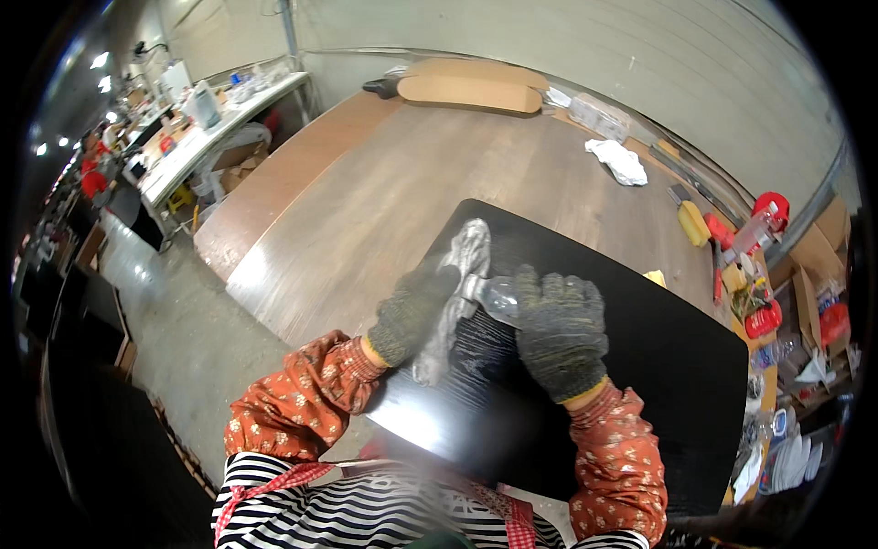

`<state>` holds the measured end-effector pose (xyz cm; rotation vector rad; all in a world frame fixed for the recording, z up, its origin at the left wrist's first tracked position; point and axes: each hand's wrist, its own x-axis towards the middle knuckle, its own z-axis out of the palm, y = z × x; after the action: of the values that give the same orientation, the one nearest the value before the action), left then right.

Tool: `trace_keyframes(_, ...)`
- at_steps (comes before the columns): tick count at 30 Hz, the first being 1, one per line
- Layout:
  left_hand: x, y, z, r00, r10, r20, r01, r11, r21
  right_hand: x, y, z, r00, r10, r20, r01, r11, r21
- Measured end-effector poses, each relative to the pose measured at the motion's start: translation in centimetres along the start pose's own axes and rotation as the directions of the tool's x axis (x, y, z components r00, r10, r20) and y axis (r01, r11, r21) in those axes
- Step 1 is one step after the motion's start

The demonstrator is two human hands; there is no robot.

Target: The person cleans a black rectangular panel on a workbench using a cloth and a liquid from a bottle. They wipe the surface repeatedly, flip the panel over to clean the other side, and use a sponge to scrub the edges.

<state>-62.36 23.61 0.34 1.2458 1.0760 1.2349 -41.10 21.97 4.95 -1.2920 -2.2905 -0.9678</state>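
A black panel (658, 357) with a fine grain and rounded corners lies in front of me, its near edge close to my body. My left hand (412, 316), in a dark grey knit glove, is closed on a crumpled whitish rag (470, 245) that hangs down over the panel's left part. Gripped in my gloved right hand (562, 334) is a clear plastic bottle (499, 298), its end pointing left and meeting the rag. Below the rag, the panel has a shiny, streaked patch. Slight motion blur softens both hands.
Beneath the panel is a wood-topped table (366, 210). At its far side lie cardboard pieces (471, 87) and a white cloth (616, 162). A yellow-bristled brush (692, 222), a plastic bottle (754, 229) and red items crowd the right edge. A cluttered white bench (229, 128) stands far left.
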Motion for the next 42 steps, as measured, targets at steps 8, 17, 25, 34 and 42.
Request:
trace_keyframes(8, 8.7, 3.1, -6.3, 0.246, 0.800, 0.548, -0.801, -0.150, 0.579, 6.6, -3.3, 2.5, 0.882, 0.309, 0.355, -0.401, 0.888, 0.224)
trace_keyframes(17, 18.4, 0.6, 6.6, 0.714, 0.318, 0.624, -0.667, 0.035, 0.745, -1.7, 5.8, 8.7, 0.613, 0.785, -0.093, -0.777, 0.620, 0.112)
trace_keyframes(25, 21.2, 0.0, 0.2, 0.847, 0.245, 0.471, -0.461, -0.100, 0.882, -2.7, 9.4, 9.8, 0.520, 0.846, -0.116, -0.799, 0.531, 0.282)
trace_keyframes(34, 24.0, 1.7, 5.4, 0.867, -0.006, 0.499, -0.499, -0.021, 0.866, -2.8, 10.0, 9.1, 0.360, 0.933, 0.021, -0.892, 0.337, 0.301)
trace_keyframes(42, 22.7, -0.4, 10.1, 0.666, 0.135, 0.734, -0.730, -0.084, 0.678, -3.0, 10.1, 10.2, 0.455, 0.890, -0.024, -0.847, 0.441, 0.296)
